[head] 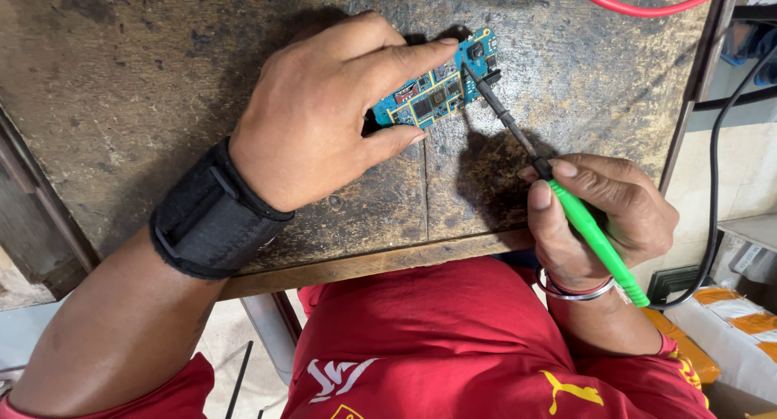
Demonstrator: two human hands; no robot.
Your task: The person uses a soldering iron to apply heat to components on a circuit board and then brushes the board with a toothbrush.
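A small blue circuit board point(441, 87) lies on a worn, stained wooden bench point(146, 71). My left hand point(324, 116) presses down on it, index finger along its top edge and thumb at its lower edge. A black strap wraps my left wrist point(206, 213). My right hand point(603, 217) grips a soldering iron with a green handle point(595, 237) like a pen. Its dark tip point(477, 75) touches the right end of the board.
A red cable point(647, 8) curves across the bench's top right corner. The iron's black cord point(714, 176) runs down the right side past the bench edge. Orange-and-white packages point(732, 322) lie on the floor at lower right. My lap in red clothing fills the bottom.
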